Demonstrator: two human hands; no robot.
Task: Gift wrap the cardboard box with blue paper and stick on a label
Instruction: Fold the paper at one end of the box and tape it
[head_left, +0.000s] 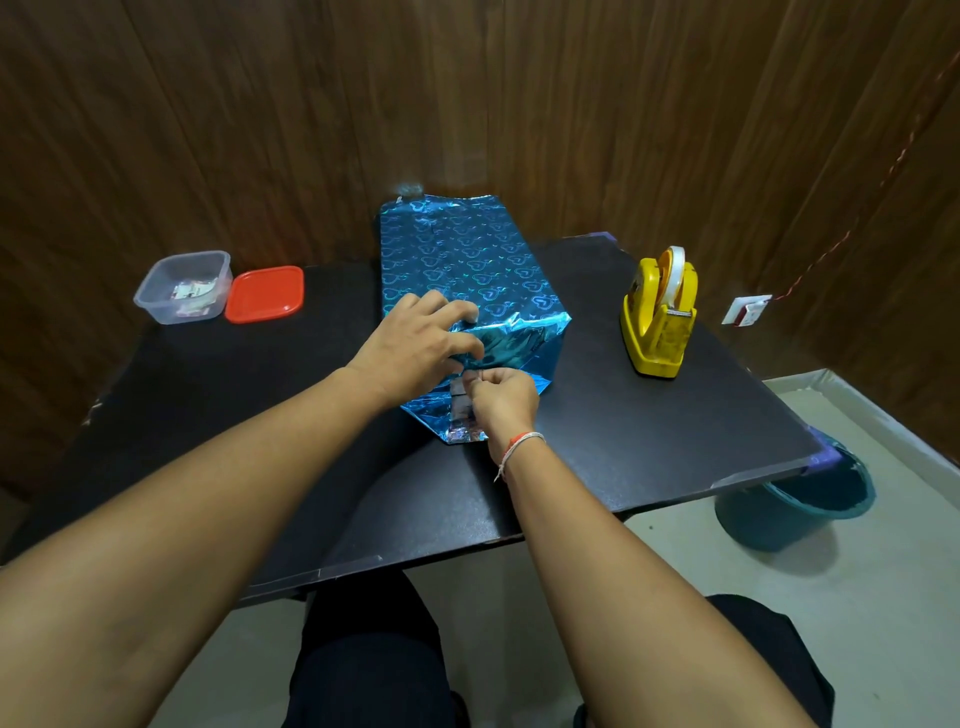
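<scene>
A long box wrapped in shiny blue heart-patterned paper (462, 260) lies lengthwise in the middle of the black table (218, 395). My left hand (415, 348) presses on the near top edge, fingers spread, thumb holding down the folded paper at the near end. Just below it, my right hand (501, 397) is curled and pinches the paper flap (441, 415) at the box's near end. That flap juts toward me on the table, its silver underside showing. A clear tub (182, 286) at the far left holds small labels.
A red lid (265, 293) lies beside the clear tub. A yellow tape dispenser (658, 317) stands right of the box. A teal bucket (800, 501) sits on the floor under the table's right corner. Wooden wall panels close off the back.
</scene>
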